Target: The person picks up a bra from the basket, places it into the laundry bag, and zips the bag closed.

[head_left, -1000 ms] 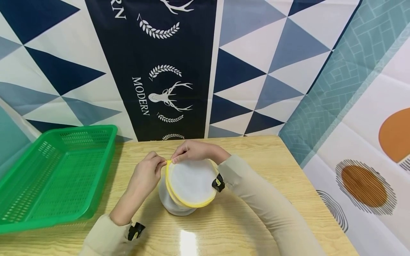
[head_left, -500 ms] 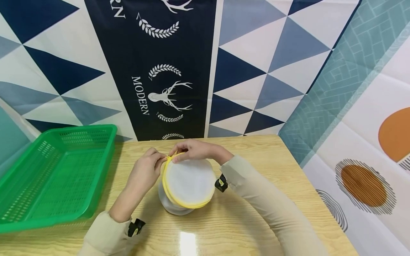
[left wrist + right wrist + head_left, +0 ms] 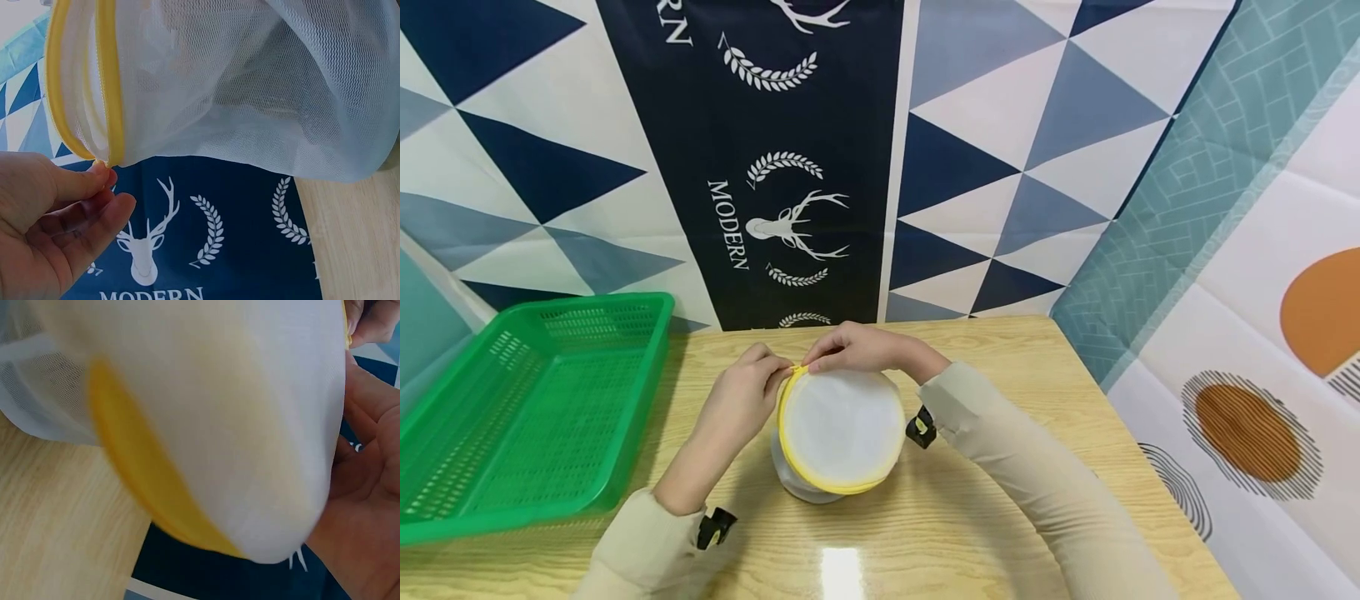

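Observation:
A white mesh laundry bag [image 3: 842,429] with a yellow zip around its round lid stands on the wooden table. At the far-left part of the rim my left hand [image 3: 741,396] pinches the yellow zip, thumb against finger. In the left wrist view, the two yellow zip bands [image 3: 110,81] meet at the left fingertips [image 3: 100,172] and gape apart above them. Right beside it, my right hand [image 3: 861,347] pinches the rim between thumb and fingers. The right wrist view shows the lid's mesh covering much of the frame, with the right palm [image 3: 375,469] alongside.
A green plastic basket [image 3: 535,417] stands on the left of the table. Behind the wooden table [image 3: 1000,358] hangs a patterned cloth [image 3: 805,208] with triangles and a deer head. Another patterned covering [image 3: 1240,375] borders the right side.
The bag's top has tilted so its lid faces up more squarely. Both hands stay at the same rim spot; the right fingers, spread across the zip half a second ago, now lie closer together.

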`<control>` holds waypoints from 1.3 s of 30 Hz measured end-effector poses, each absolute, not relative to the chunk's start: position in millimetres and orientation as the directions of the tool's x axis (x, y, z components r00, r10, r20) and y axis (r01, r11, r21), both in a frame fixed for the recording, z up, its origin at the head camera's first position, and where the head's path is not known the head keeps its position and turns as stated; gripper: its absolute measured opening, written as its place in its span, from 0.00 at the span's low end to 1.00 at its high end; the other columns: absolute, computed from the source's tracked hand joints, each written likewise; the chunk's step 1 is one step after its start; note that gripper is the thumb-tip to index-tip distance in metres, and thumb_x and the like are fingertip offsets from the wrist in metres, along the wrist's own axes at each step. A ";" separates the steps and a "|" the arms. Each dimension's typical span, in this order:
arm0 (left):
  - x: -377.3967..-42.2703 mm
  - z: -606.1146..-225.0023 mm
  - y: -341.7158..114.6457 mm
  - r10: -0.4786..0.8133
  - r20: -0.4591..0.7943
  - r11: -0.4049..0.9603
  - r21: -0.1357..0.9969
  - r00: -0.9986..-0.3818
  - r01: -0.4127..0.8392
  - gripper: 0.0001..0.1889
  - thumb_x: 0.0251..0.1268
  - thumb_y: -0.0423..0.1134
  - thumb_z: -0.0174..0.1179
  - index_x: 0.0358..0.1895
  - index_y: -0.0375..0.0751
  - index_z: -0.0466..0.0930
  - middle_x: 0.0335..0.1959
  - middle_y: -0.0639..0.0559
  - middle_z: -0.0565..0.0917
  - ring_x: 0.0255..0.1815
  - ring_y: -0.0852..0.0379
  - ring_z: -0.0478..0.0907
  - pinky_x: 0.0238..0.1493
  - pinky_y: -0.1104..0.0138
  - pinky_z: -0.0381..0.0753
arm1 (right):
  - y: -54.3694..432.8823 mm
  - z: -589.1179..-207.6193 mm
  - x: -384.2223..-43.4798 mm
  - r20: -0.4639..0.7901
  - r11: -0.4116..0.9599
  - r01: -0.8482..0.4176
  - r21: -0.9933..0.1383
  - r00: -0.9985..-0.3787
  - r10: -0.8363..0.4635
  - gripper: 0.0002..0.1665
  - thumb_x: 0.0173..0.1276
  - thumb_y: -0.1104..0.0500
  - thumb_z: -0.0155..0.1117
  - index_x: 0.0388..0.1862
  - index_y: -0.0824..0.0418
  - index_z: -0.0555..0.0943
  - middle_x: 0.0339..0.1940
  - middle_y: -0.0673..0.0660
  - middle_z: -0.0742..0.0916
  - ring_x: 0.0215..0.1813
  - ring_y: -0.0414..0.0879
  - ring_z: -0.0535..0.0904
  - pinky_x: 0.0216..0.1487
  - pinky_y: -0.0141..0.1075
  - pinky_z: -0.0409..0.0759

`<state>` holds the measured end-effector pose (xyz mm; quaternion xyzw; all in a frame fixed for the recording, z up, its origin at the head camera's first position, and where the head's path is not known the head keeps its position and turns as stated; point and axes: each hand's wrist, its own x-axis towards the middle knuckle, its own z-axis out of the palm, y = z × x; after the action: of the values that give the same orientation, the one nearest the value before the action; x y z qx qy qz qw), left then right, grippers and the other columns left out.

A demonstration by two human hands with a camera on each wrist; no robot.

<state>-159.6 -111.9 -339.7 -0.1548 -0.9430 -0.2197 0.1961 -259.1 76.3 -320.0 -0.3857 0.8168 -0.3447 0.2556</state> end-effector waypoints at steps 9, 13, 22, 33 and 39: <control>-167.3 -338.2 -113.8 0.215 0.418 0.842 0.378 -0.883 0.384 0.06 0.62 0.34 0.60 0.36 0.35 0.85 0.31 0.47 0.79 0.29 0.52 0.78 0.32 0.62 0.80 | 77.9 -326.7 -258.1 -0.138 0.477 -0.376 -0.794 -0.653 -0.745 0.15 0.67 0.54 0.60 0.50 0.55 0.83 0.48 0.50 0.85 0.44 0.38 0.77 0.45 0.28 0.78; -170.0 -338.6 -114.0 0.220 0.434 0.837 0.376 -0.874 0.397 0.05 0.61 0.34 0.61 0.35 0.36 0.85 0.31 0.48 0.79 0.29 0.53 0.78 0.33 0.62 0.79 | 78.9 -332.4 -259.9 -0.121 0.475 -0.366 -0.800 -0.678 -0.726 0.14 0.67 0.53 0.60 0.48 0.54 0.83 0.47 0.49 0.85 0.43 0.38 0.78 0.43 0.29 0.79; -173.9 -341.1 -113.9 0.214 0.434 0.841 0.374 -0.875 0.391 0.05 0.61 0.33 0.61 0.35 0.35 0.85 0.30 0.48 0.79 0.29 0.53 0.78 0.31 0.63 0.79 | 83.6 -339.6 -263.5 -0.107 0.468 -0.300 -0.831 -0.740 -0.664 0.14 0.67 0.56 0.60 0.48 0.58 0.83 0.51 0.54 0.84 0.44 0.39 0.78 0.41 0.28 0.80; -173.0 -344.0 -116.3 0.190 0.409 0.840 0.402 -0.892 0.364 0.05 0.61 0.33 0.61 0.36 0.35 0.85 0.30 0.49 0.79 0.27 0.56 0.77 0.29 0.66 0.77 | 89.6 -340.2 -264.8 -0.117 0.448 -0.244 -0.860 -0.761 -0.639 0.16 0.68 0.56 0.59 0.50 0.62 0.82 0.52 0.58 0.83 0.37 0.38 0.81 0.38 0.32 0.82; -174.5 -342.0 -114.7 0.170 0.395 0.827 0.441 -0.903 0.348 0.06 0.62 0.34 0.60 0.37 0.35 0.84 0.30 0.48 0.78 0.26 0.57 0.73 0.27 0.68 0.74 | 93.0 -338.2 -264.5 -0.086 0.451 -0.262 -0.853 -0.782 -0.617 0.16 0.66 0.55 0.61 0.50 0.58 0.83 0.51 0.56 0.84 0.41 0.39 0.79 0.39 0.30 0.81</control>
<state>-174.5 -114.7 -342.0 -0.1377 -0.9402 -0.2598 0.1719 -264.5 93.0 -338.2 -0.2650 0.8287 -0.4521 0.1964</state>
